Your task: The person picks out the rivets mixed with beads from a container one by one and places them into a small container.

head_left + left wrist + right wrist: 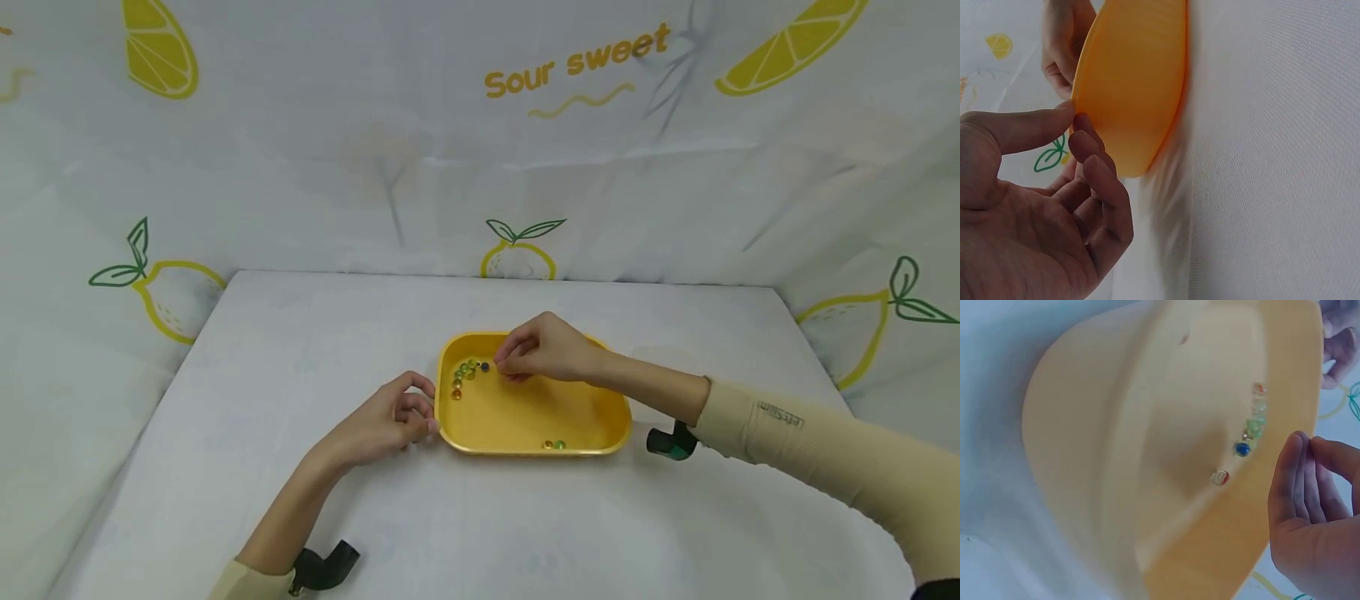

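A yellow tray [517, 421] holds several small glass marbles. Along its left side lies a curved row of green and amber marbles [463, 368], with a dark blue marble [485, 367] at the end. Two more marbles [554, 445] sit by the front wall. My left hand [390, 421] pinches the tray's left rim between thumb and fingers. Over the tray's back part hovers my right hand [547, 350], thumb and fingertips pressed together; nothing shows between them. In the right wrist view, a red-and-white marble [1220, 477] lies on the tray floor near the blue one.
The tray stands on a table with a white cloth [300, 333]. Behind it hangs a white curtain [337, 167] printed with lemons and lettering. A black wrist camera [324, 567] hangs at the left wrist, and another black camera [672, 442] at the right.
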Action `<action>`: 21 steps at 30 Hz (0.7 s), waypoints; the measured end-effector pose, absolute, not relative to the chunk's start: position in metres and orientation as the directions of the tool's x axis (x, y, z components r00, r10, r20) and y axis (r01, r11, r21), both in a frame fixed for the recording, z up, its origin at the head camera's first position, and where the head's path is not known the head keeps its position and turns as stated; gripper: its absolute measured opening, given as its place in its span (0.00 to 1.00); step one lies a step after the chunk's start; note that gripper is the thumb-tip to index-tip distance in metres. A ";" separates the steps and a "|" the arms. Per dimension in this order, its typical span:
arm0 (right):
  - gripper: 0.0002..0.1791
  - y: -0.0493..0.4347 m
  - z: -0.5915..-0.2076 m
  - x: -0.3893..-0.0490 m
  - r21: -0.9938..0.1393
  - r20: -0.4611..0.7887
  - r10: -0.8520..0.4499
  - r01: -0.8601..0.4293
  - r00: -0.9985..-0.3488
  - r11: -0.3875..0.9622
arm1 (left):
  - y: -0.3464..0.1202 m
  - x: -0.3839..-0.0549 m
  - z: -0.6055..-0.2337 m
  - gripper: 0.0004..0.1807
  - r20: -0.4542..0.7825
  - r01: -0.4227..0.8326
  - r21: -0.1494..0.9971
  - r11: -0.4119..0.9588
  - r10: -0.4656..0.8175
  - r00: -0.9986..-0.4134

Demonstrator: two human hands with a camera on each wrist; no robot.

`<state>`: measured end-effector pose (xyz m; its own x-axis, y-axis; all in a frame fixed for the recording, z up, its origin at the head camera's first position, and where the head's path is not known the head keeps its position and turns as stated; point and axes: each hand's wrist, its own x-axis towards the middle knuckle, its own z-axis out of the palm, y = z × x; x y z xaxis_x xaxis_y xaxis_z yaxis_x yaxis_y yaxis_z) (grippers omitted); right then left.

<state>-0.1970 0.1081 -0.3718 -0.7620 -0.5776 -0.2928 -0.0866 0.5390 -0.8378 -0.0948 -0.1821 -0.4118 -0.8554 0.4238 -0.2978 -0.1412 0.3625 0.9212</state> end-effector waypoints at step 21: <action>0.10 0.144 -0.350 -0.185 -0.883 -0.224 -0.569 -0.082 -0.791 0.462 | -0.182 -0.095 -0.413 0.23 -0.291 -0.131 0.921 0.367 0.423 -0.858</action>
<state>-0.1850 0.1443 -0.3501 -0.7913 -0.5689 -0.2239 -0.0822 0.4619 -0.8831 -0.0953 -0.1823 -0.4130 -0.8583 0.4227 -0.2908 -0.1314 0.3667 0.9210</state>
